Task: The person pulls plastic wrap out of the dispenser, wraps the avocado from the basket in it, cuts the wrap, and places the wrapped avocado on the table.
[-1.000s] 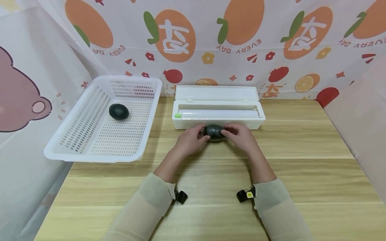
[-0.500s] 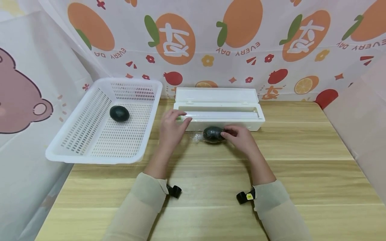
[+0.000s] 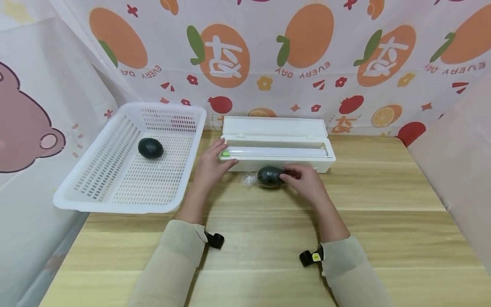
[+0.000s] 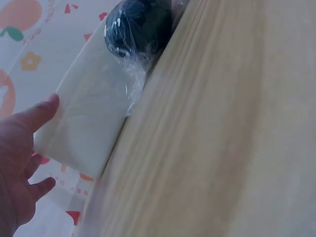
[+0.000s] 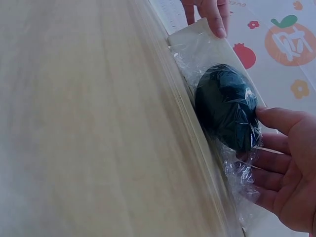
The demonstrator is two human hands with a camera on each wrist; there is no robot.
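The place is a screened work booth: printed cloth (image 3: 264, 51) hangs around a wood-grain surface (image 3: 255, 247).

Crinkled, glossy plastic film (image 5: 240, 174), smooth plastic box (image 3: 264, 163), wood-grain tabletop (image 3: 261, 238).

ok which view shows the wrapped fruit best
Right wrist view: the wrapped fruit looks largest, its film creased. The head view shows it small; the left wrist view cuts it off at the top.
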